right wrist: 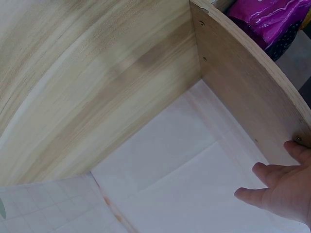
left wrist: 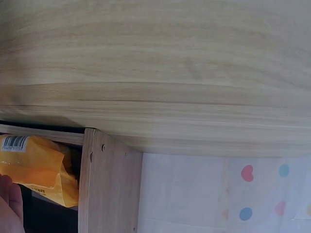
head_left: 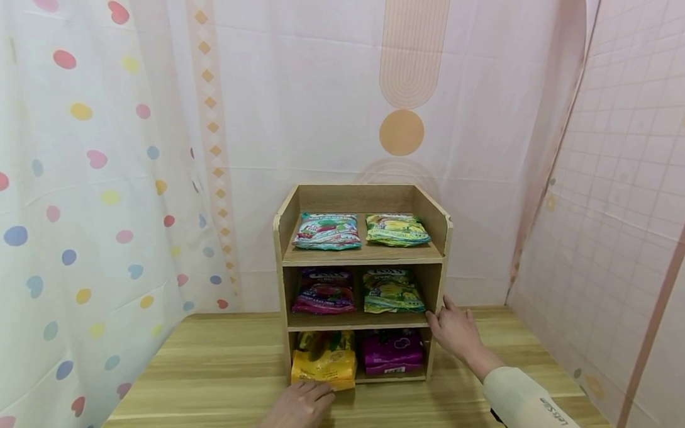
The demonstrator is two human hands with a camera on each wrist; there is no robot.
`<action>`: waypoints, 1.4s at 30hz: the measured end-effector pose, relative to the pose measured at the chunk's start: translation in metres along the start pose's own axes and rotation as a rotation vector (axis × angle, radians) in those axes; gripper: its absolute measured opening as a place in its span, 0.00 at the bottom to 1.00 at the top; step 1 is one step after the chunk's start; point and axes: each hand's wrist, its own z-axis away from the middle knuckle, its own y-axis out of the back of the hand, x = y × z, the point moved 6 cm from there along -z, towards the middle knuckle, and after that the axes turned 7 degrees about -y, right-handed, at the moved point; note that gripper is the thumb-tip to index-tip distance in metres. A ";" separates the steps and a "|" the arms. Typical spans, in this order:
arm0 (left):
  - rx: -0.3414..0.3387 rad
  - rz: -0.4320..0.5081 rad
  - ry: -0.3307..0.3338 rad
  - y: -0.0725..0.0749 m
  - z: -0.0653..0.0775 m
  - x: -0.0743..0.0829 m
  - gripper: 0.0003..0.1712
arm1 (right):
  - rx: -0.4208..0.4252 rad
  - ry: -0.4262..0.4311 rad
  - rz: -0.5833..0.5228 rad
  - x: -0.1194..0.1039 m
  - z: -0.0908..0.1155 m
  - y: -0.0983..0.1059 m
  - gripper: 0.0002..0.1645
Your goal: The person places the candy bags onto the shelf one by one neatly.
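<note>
A wooden three-tier shelf (head_left: pixel 364 262) stands on the table, with two snack bags on each tier. My left hand (head_left: pixel 304 407) is at the front end of the yellow bag (head_left: pixel 325 366) on the bottom tier, its fingers against the bag. That bag (left wrist: pixel 36 165) pokes out past the shelf's front edge, and the left fingers (left wrist: pixel 10 191) touch it in the left wrist view; the thumb is hidden. Fingers spread, my right hand (head_left: pixel 457 329) touches the right side panel (right wrist: pixel 252 92) of the shelf. To the yellow bag's right lies a purple bag (head_left: pixel 394 352).
A teal bag (head_left: pixel 327 231) and a yellow-green bag (head_left: pixel 396 230) lie on the top tier. Below them are a dark purple-pink bag (head_left: pixel 325 293) and a green-yellow bag (head_left: pixel 392 292). Patterned curtains (head_left: pixel 327 101) hang behind the wood-grain table (head_left: pixel 212 370) and on both sides.
</note>
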 end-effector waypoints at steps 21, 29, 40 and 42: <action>-0.112 -0.026 0.072 -0.003 -0.006 -0.001 0.18 | -0.020 -0.017 -0.009 0.001 0.001 -0.001 0.27; -0.149 0.003 0.114 -0.010 -0.007 -0.007 0.17 | -0.023 -0.023 -0.009 0.001 0.001 -0.001 0.27; -0.212 0.060 0.195 -0.016 -0.008 -0.014 0.15 | -0.020 -0.025 -0.011 0.001 0.001 -0.001 0.27; -0.228 0.070 0.205 -0.015 -0.009 -0.014 0.15 | -0.022 -0.026 -0.011 0.001 0.001 -0.001 0.27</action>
